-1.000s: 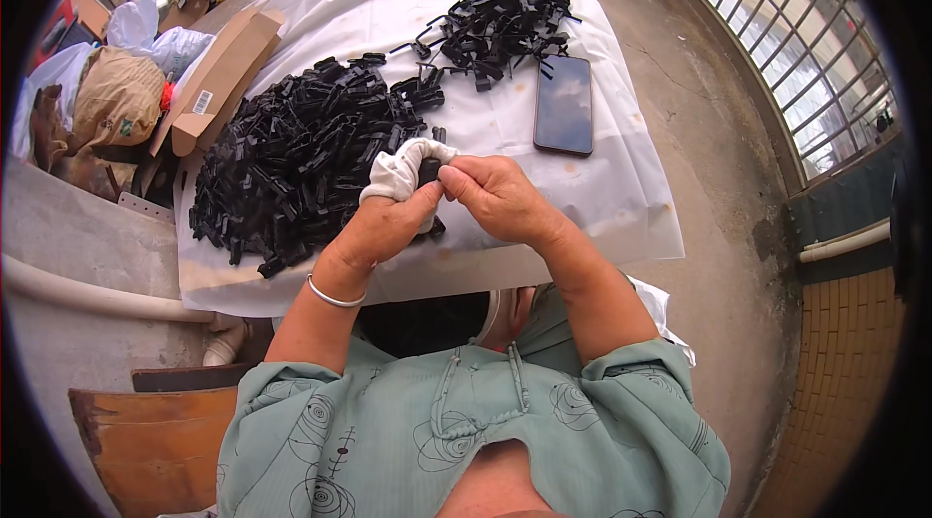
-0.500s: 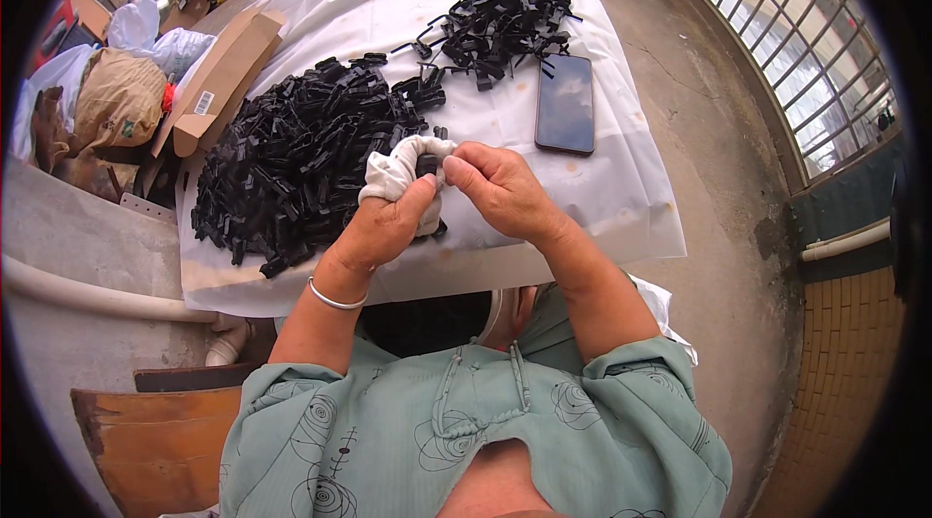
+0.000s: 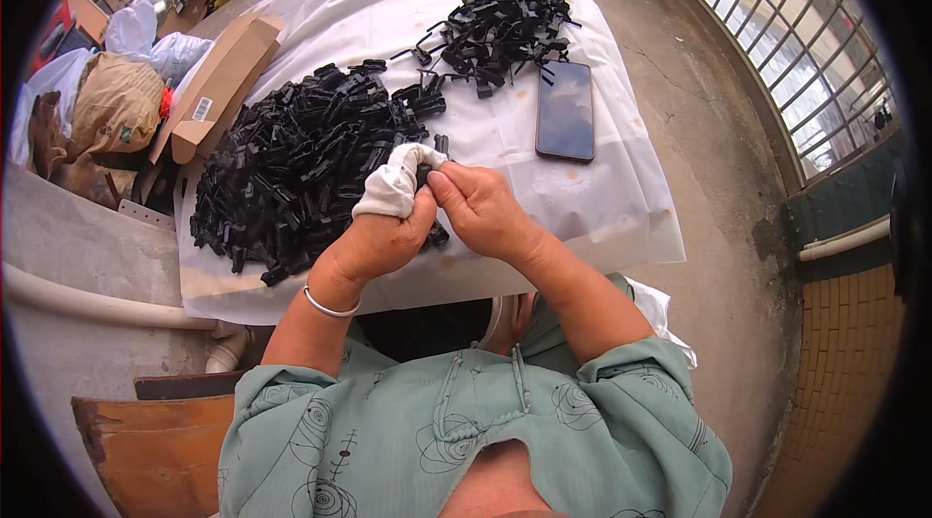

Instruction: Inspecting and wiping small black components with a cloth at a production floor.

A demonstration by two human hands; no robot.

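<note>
My left hand [image 3: 386,238] has white cloth [image 3: 388,190] over its fingers, while its thumb is bare. It is closed on a small black plastic piece [image 3: 423,174], mostly hidden between the hands. My right hand [image 3: 485,213] presses thumb and fingers together against the same piece, touching the left thumb. Both hands are above the near part of the white-covered table [image 3: 621,183]. Just left of them spreads a large heap of black plastic pieces [image 3: 291,164]. Farther off, a smaller heap of black pieces with thin prongs [image 3: 500,28] lies on the cover.
A dark-screened phone [image 3: 565,115] lies right of the smaller heap, with a pronged piece over its top corner. An open cardboard box [image 3: 218,91] stands beside the large heap, and stuffed bags [image 3: 116,100] fill the left. A barred window [image 3: 791,42] is at the right.
Both hands have come slightly nearer to me and closer together. The right fingers have moved down and left over the black piece, which now shows less.
</note>
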